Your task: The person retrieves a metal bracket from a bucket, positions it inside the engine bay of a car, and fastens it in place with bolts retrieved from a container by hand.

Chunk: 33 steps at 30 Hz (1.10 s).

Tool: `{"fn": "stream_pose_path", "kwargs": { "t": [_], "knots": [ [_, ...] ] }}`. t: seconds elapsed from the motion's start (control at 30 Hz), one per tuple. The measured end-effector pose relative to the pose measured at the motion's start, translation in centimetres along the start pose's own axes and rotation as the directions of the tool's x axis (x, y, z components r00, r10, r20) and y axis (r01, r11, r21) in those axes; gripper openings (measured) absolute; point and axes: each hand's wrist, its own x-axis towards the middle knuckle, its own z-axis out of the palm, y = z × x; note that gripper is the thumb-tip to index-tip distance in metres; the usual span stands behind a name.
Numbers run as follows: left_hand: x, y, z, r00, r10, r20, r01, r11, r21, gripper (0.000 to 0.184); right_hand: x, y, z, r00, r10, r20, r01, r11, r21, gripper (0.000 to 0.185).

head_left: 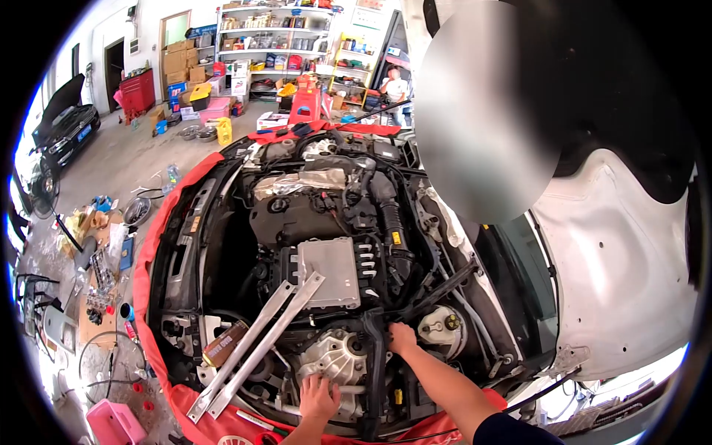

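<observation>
My left hand (pixel 319 397) rests with fingers spread near the lower edge of a silver metal strut mount (pixel 334 356) in the open engine bay. My right hand (pixel 401 338) reaches to a black channel or hose (pixel 376 348) just right of that mount; its fingertips are partly hidden, and what they touch cannot be made out. Above both hands lies a flat grey metal unit (pixel 327 273) on the engine. Two long silver bars (pixel 263 341) cross the bay diagonally, left of my left hand. Beneath them is a brown box (pixel 225 343).
A red cover (pixel 146 297) lines the bay's edge. The raised white hood (pixel 615 274) stands at right. Tools and parts lie on the floor at left beside a pink bin (pixel 115 423). A person (pixel 395 87) is near the shelves (pixel 274 52) at the back.
</observation>
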Motion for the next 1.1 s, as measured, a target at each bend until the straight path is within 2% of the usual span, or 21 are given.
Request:
{"fn": "stream_pose_path", "kwargs": {
  "t": [0.07, 0.13, 0.27, 0.3, 0.33, 0.37, 0.4, 0.47, 0.53, 0.67, 0.8, 0.87, 0.9, 0.93, 1.0, 1.03, 1.1],
  "knots": [
    [0.5, 0.1, -0.3, 1.000, 0.008, 0.028, -0.007, 1.000, -0.009, 0.025, 0.1, -0.2, -0.3, 1.000, -0.011, -0.009, 0.011, 1.000, 0.010, 0.023],
    [0.5, -0.3, 0.2, 1.000, 0.023, -0.010, -0.023, 1.000, -0.008, 0.025, 0.0, -0.1, 0.0, 0.999, 0.001, -0.044, -0.001, 1.000, 0.011, 0.022],
    [0.6, 0.1, -0.3, 1.000, 0.003, 0.029, -0.002, 1.000, -0.027, 0.026, 0.1, -0.2, 0.1, 0.998, 0.056, 0.002, -0.056, 0.998, 0.034, 0.018],
    [0.6, 0.1, -0.3, 0.999, -0.006, 0.051, 0.008, 1.000, -0.025, 0.025, -0.2, 0.0, 0.3, 0.997, 0.002, -0.076, 0.001, 0.999, 0.050, 0.018],
    [0.5, 0.3, -0.7, 0.997, -0.018, 0.077, 0.020, 1.000, -0.022, 0.025, -0.3, 0.2, 0.6, 0.998, 0.013, -0.061, -0.010, 0.999, 0.047, 0.018],
    [0.6, 0.1, -0.2, 1.000, 0.007, 0.006, -0.007, 1.000, -0.013, 0.025, 0.1, 0.3, 0.6, 0.999, 0.000, -0.032, 0.001, 1.000, 0.024, 0.019],
    [0.4, 0.1, 0.1, 1.000, 0.001, 0.021, -0.001, 1.000, -0.016, 0.025, 0.4, 0.5, 0.7, 1.000, -0.014, 0.000, 0.014, 1.000, 0.004, 0.020],
    [0.5, 0.1, -0.1, 1.000, 0.004, 0.013, -0.004, 1.000, -0.002, 0.024, 0.3, 0.3, 0.6, 1.000, -0.023, -0.011, 0.023, 1.000, 0.003, 0.022],
    [0.5, 0.1, 0.0, 1.000, 0.012, 0.007, -0.012, 1.000, 0.001, 0.024, 0.4, 0.0, 0.1, 0.996, 0.061, 0.065, -0.063, 0.998, 0.026, 0.021],
    [0.6, 0.1, 0.0, 1.000, -0.001, 0.016, 0.001, 1.000, 0.003, 0.025, -0.1, -0.4, -0.4, 0.998, 0.055, 0.008, -0.055, 0.997, 0.057, 0.020],
    [0.5, 0.3, -0.2, 0.999, -0.019, 0.039, 0.019, 1.000, 0.003, 0.024, 0.1, -0.2, -0.4, 0.999, 0.019, 0.027, -0.021, 0.999, 0.040, 0.023],
    [0.6, 0.2, -0.2, 1.000, 0.001, 0.025, -0.001, 1.000, 0.000, 0.024, 0.5, -0.2, -0.4, 0.988, 0.057, 0.141, -0.058, 0.998, 0.007, 0.029],
    [0.4, 0.2, -0.2, 1.000, 0.004, 0.027, -0.004, 1.000, 0.003, 0.023, 0.0, 0.1, 0.0, 0.999, 0.012, 0.042, -0.014, 0.999, 0.043, 0.029],
    [0.4, 0.3, -0.3, 1.000, 0.009, 0.018, -0.009, 1.000, 0.002, 0.023, 0.0, 0.1, -0.2, 0.999, 0.010, 0.032, -0.011, 0.999, 0.041, 0.029],
    [0.6, 0.3, -0.6, 1.000, 0.006, 0.002, -0.006, 1.000, -0.021, 0.025, 0.2, -0.3, -0.4, 0.989, 0.073, 0.131, -0.070, 0.997, -0.027, 0.027],
    [0.6, 0.4, -0.7, 1.000, 0.001, -0.002, -0.001, 1.000, -0.019, 0.025, -0.2, -0.5, -0.4, 0.997, 0.058, 0.050, -0.056, 0.998, -0.027, 0.025],
    [0.5, 0.4, -0.6, 1.000, 0.003, -0.015, -0.003, 1.000, -0.014, 0.025, -0.1, -0.2, -0.1, 0.999, 0.026, 0.045, -0.025, 1.000, -0.014, 0.025]
  ]
}}
